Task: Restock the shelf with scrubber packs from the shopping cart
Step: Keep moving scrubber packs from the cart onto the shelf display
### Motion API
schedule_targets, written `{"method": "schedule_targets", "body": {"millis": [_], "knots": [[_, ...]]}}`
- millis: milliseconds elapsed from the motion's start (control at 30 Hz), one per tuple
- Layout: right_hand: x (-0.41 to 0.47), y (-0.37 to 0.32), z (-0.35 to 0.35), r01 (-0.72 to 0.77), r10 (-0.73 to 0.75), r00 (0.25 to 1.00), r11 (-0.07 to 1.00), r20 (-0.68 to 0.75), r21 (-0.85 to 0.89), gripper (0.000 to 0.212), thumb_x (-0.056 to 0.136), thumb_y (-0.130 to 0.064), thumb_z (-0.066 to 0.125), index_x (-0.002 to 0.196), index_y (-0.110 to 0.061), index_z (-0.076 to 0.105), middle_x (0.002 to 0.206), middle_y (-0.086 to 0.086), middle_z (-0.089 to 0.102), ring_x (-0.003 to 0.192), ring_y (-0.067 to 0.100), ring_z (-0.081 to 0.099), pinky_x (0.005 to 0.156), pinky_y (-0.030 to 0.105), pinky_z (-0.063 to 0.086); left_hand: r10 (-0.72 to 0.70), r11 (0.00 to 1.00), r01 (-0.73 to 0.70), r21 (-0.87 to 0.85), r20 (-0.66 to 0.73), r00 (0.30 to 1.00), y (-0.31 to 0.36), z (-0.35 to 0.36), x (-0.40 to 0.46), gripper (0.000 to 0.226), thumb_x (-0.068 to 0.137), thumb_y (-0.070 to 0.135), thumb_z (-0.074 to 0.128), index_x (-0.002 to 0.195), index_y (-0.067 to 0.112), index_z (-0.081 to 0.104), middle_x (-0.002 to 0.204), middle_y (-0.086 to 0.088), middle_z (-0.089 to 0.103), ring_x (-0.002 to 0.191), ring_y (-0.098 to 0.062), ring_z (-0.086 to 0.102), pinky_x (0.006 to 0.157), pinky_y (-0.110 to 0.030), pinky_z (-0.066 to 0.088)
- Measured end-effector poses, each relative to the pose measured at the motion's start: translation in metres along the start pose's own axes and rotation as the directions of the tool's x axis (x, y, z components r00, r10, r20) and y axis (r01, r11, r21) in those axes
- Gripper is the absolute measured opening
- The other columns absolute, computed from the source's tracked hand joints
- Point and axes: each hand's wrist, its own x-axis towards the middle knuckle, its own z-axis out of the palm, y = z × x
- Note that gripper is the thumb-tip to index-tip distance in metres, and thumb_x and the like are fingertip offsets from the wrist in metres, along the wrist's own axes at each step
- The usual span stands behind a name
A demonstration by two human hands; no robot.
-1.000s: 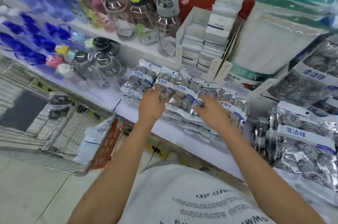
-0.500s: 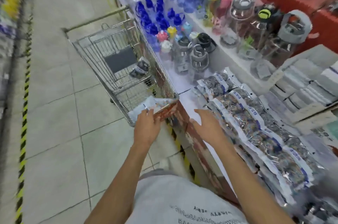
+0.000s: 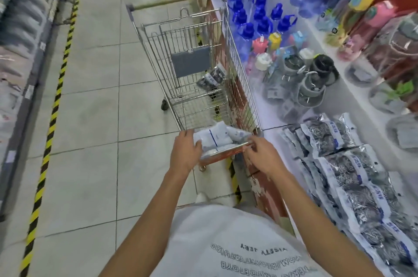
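The wire shopping cart stands in the aisle against the shelf front. One dark scrubber pack lies deep inside it. At its near end a white bag of packs rests behind a red panel. My left hand grips the bag's left edge, thumb on top. My right hand is at the red panel's right end with fingers curled; its grip is hidden. Silver scrubber packs lie in overlapping rows on the white shelf to the right, and more scrubber packs run toward me.
Blue-capped bottles and grey-lidded jugs crowd the shelf beyond the scrubbers. Taller coloured bottles stand on the tier above. A yellow-black floor stripe borders the opposite shelving at left. Tiled floor lies left of the cart.
My view swung left from the shelf to the cart. Both hands left the shelved scrubber packs and came to the cart's near end, the left onto the white bag.
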Motion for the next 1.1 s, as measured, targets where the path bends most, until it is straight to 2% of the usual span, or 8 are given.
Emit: {"method": "schedule_targets", "body": {"millis": [133, 233, 367, 467, 600, 733, 867, 1100], "knots": [[0.049, -0.015, 0.000, -0.037, 0.036, 0.999, 0.999, 0.034, 0.021, 0.052, 0.097, -0.044, 0.055, 0.142, -0.018, 0.057, 0.134, 0.009, 0.064, 0.114, 0.028, 0.063, 0.091, 0.037, 0.051, -0.020, 1.000, 0.018, 0.024, 0.098, 0.995, -0.010, 0.004, 0.030, 0.045, 0.099, 0.019, 0.057, 0.142, 0.005, 0.054, 0.135, -0.019, 0.056, 0.126, -0.037, 0.053, 0.105, -0.042, 0.044], [0.084, -0.020, -0.001, -0.048, 0.049, 0.996, 0.999, 0.080, -0.013, 0.055, 0.091, -0.049, 0.052, 0.137, -0.020, 0.058, 0.127, 0.010, 0.066, 0.109, 0.027, 0.063, 0.087, 0.036, 0.052, -0.042, 0.999, 0.037, 0.034, 0.164, 0.985, -0.015, 0.012, 0.049, 0.044, 0.100, 0.020, 0.058, 0.140, 0.003, 0.055, 0.138, -0.020, 0.055, 0.126, -0.037, 0.053, 0.104, -0.042, 0.044], [0.140, -0.015, 0.002, -0.057, 0.068, 0.986, 0.996, 0.152, -0.074, 0.049, 0.097, -0.036, 0.058, 0.141, -0.016, 0.055, 0.132, 0.012, 0.064, 0.113, 0.030, 0.062, 0.091, 0.039, 0.052, -0.089, 0.995, 0.074, 0.068, 0.252, 0.964, -0.020, 0.031, 0.084, 0.041, 0.101, 0.019, 0.058, 0.136, -0.001, 0.056, 0.133, -0.023, 0.056, 0.122, -0.037, 0.054, 0.099, -0.042, 0.045], [0.185, -0.006, 0.009, -0.067, 0.088, 0.973, 0.993, 0.214, -0.102, 0.050, 0.096, -0.033, 0.059, 0.143, -0.015, 0.054, 0.134, 0.012, 0.063, 0.109, 0.029, 0.061, 0.083, 0.034, 0.047, -0.145, 0.989, 0.127, 0.081, 0.295, 0.944, -0.021, 0.044, 0.115, 0.043, 0.100, 0.017, 0.058, 0.139, -0.001, 0.054, 0.135, -0.023, 0.054, 0.125, -0.037, 0.053, 0.101, -0.042, 0.045], [0.240, 0.006, 0.022, -0.077, 0.122, 0.948, 0.984, 0.293, -0.159, 0.047, 0.096, -0.032, 0.061, 0.138, -0.013, 0.057, 0.122, 0.010, 0.066, 0.090, 0.020, 0.058, 0.071, 0.029, 0.037, -0.247, 0.968, 0.218, 0.121, 0.340, 0.907, -0.024, 0.064, 0.149, 0.046, 0.099, 0.020, 0.059, 0.141, 0.002, 0.053, 0.136, -0.022, 0.055, 0.125, -0.038, 0.053, 0.102, -0.042, 0.044], [0.287, 0.021, 0.042, -0.096, 0.179, 0.918, 0.966, 0.354, -0.240, 0.044, 0.093, -0.035, 0.063, 0.130, -0.011, 0.058, 0.102, 0.007, 0.068, 0.077, 0.023, 0.064, 0.066, 0.032, 0.048, -0.305, 0.952, 0.267, 0.150, 0.378, 0.874, -0.030, 0.089, 0.182, 0.049, 0.098, 0.019, 0.061, 0.143, 0.004, 0.051, 0.140, -0.021, 0.053, 0.127, -0.038, 0.052, 0.105, -0.045, 0.045], [0.320, 0.041, 0.072, -0.048, 0.223, 0.881, 0.919, 0.418, -0.390, 0.048, 0.092, -0.045, 0.063, 0.127, -0.014, 0.055, 0.113, 0.013, 0.065, 0.096, 0.032, 0.063, 0.082, 0.042, 0.055, -0.304, 0.951, 0.242, 0.194, 0.428, 0.851, -0.053, 0.123, 0.215, 0.056, 0.093, 0.019, 0.068, 0.143, 0.004, 0.049, 0.138, -0.022, 0.053, 0.126, -0.039, 0.053, 0.105, -0.044, 0.046], [0.356, 0.071, 0.117, -0.067, 0.330, 0.811, 0.873, 0.483, -0.484, 0.054, 0.098, -0.037, 0.061, 0.141, -0.008, 0.045, 0.147, 0.029, 0.040, 0.138, 0.046, 0.038, 0.107, 0.050, 0.038, -0.237, 0.944, 0.072, 0.321, 0.512, 0.826, -0.104, 0.188, 0.269, 0.079, 0.084, 0.014, 0.072, 0.153, 0.006, 0.035, 0.147, -0.019, 0.047, 0.135, -0.037, 0.044, 0.112, -0.049, 0.040]]}}
